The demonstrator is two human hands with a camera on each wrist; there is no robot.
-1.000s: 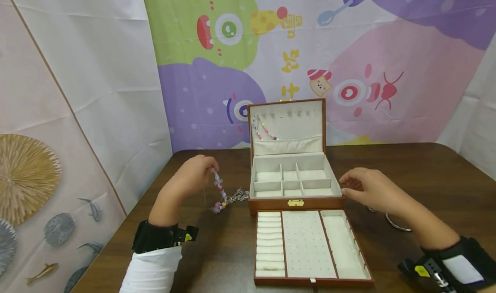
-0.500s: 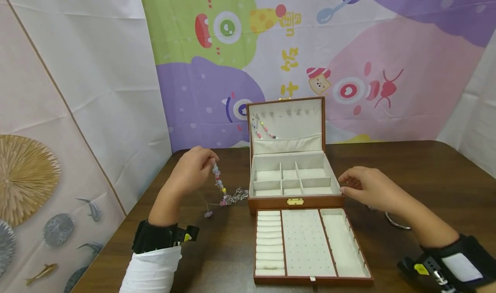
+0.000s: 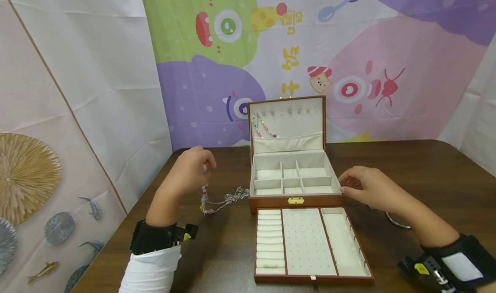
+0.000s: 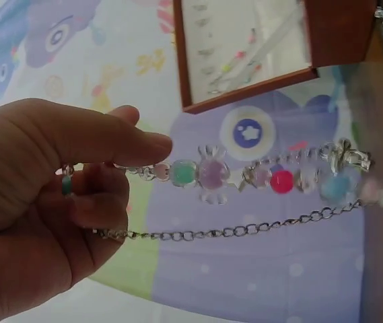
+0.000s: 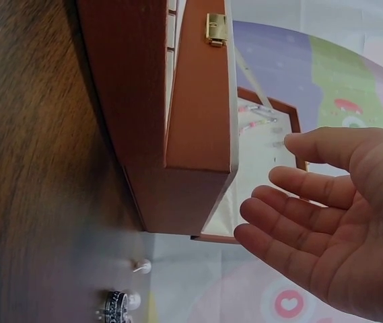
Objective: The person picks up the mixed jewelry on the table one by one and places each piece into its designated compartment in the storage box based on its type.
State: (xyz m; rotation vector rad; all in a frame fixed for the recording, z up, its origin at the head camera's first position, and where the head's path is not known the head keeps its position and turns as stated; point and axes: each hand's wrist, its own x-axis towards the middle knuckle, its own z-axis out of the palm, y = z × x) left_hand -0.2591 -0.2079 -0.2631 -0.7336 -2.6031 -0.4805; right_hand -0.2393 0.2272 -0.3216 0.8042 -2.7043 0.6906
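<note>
My left hand (image 3: 187, 172) is raised over the table to the left of the jewelry box (image 3: 267, 205). Thumb and fingers pinch a beaded necklace (image 4: 213, 173) of pastel, candy-shaped and pink beads with a silver chain. Its strand hangs below the hand and trails toward a tangled silver chain (image 3: 236, 194) beside the box; whether the two are joined I cannot tell. At the box's right side is my right hand (image 3: 368, 188), its fingers loosely bent and holding nothing in the right wrist view. The box lid stands up, with colourful beaded strands (image 3: 267, 130) hanging inside.
A pulled-out drawer (image 3: 313, 280) with ring rolls, a dotted panel and a side compartment extends toward me. A silver bangle (image 3: 397, 222) lies partly behind my right forearm. The right wrist view shows a dark patterned band (image 5: 116, 306) on the table.
My left hand has lifted slightly and turned, and the bead strand has shifted from beside the fingers to beneath the hand. My right hand stays where it was.
</note>
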